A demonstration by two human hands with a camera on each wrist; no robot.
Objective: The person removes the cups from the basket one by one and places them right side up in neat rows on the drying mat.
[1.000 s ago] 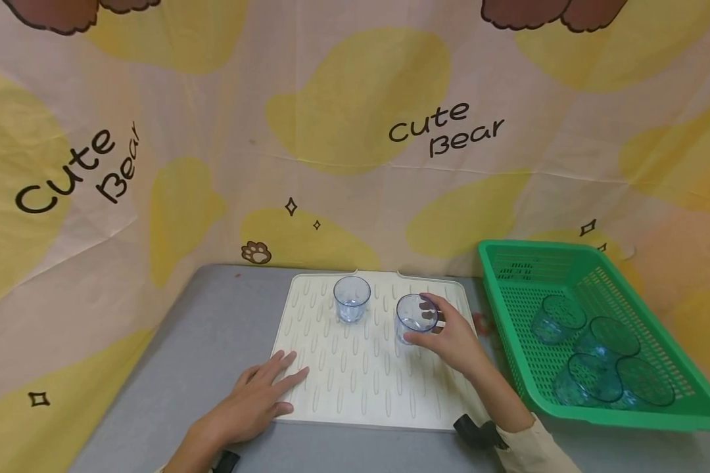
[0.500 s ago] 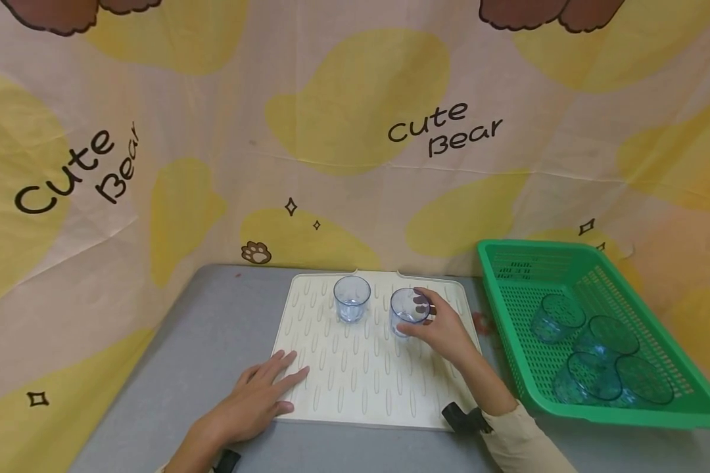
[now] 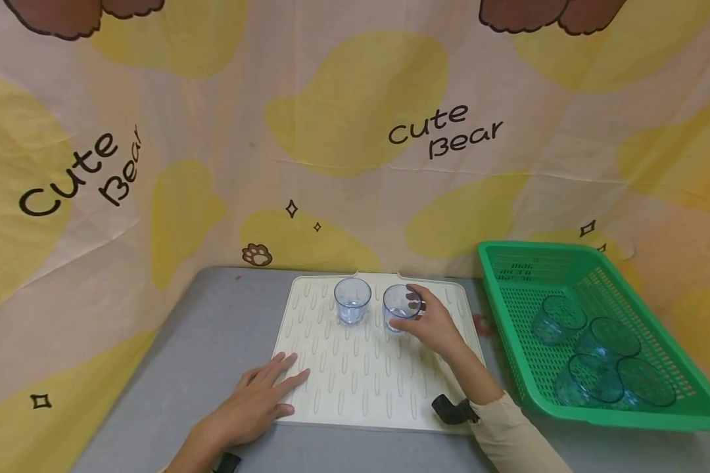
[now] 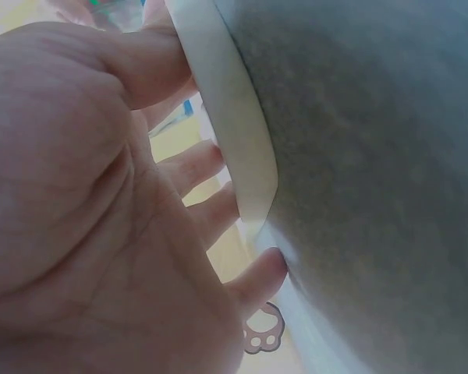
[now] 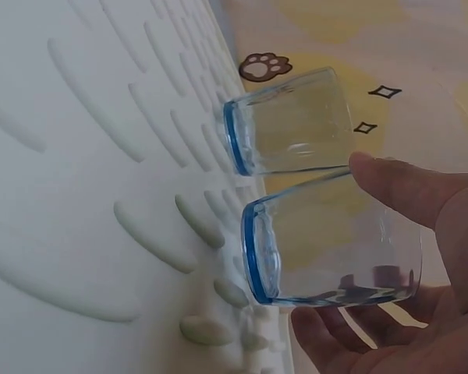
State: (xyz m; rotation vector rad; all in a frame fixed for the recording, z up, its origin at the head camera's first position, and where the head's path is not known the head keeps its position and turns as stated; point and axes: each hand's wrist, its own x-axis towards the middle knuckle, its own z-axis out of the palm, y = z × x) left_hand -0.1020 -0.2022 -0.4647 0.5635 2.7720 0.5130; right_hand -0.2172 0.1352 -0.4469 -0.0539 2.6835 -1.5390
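My right hand (image 3: 434,327) holds a clear bluish glass (image 3: 398,305) upright between thumb and fingers, over the back part of a white ridged mat (image 3: 355,374). In the right wrist view the held glass (image 5: 335,241) has its thick blue base close to the ridges. A second, matching glass (image 3: 352,302) stands upright on the mat just to its left. My left hand (image 3: 254,402) lies with spread, straight fingers on the mat's front left edge. From the left wrist, the palm (image 4: 101,202) shows, with fingertips at the mat's edge (image 4: 234,117).
A green plastic basket (image 3: 597,418) stands to the right of the mat, with several similar glasses (image 3: 559,320) inside. The grey table (image 3: 171,368) meets a printed cloth backdrop (image 3: 355,131) behind the mat. A black wrist device (image 3: 449,410) sits at my right sleeve.
My right hand has carried the glass left and slightly farther back, nearer the standing glass. The left hand and the basket have stayed in place.
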